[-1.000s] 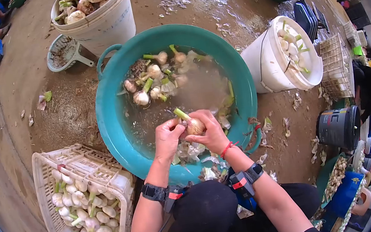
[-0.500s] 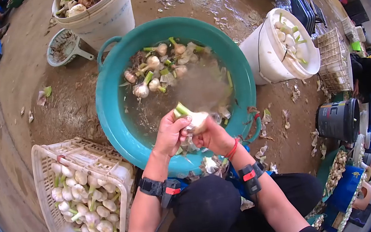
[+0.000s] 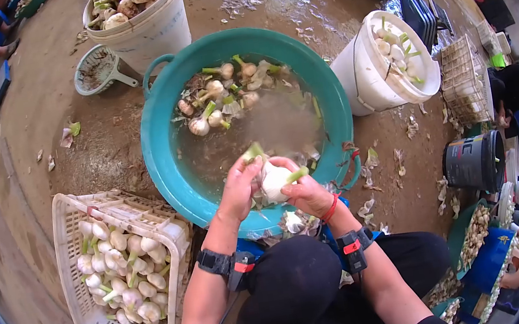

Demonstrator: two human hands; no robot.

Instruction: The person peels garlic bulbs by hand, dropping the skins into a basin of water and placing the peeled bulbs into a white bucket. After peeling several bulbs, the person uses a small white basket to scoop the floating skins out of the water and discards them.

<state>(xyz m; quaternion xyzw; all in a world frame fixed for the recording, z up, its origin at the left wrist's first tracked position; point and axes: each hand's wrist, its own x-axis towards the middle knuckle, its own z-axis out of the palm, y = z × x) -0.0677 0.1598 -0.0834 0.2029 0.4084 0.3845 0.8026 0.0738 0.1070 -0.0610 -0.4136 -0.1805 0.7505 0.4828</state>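
A white garlic bulb (image 3: 274, 182) is held between my two hands over the near side of a green tub (image 3: 155, 100) of murky water. My right hand (image 3: 312, 196) is closed on the bulb, whose cut green stem (image 3: 297, 174) points right. My left hand (image 3: 239, 188) pinches a greenish piece of garlic skin (image 3: 253, 153) at the bulb's left side; whether it is still attached I cannot tell. Unpeeled garlic bulbs (image 3: 199, 126) with green stems float toward the tub's far side. Loose peelings (image 3: 294, 222) lie by the near rim.
At left, a tilted white crate (image 3: 68, 255) holds many cleaned bulbs. A white bucket (image 3: 149, 35) of dirty garlic and a strainer (image 3: 90, 86) stand far left. Another white bucket (image 3: 363, 74) with peeled bulbs stands right, near a black bucket (image 3: 472, 165). A person (image 3: 514, 86) is at far right.
The bulb has turned so its stem points right and its bare white side shows. My left fingers now hold a greenish skin piece beside it. The view has shifted slightly.
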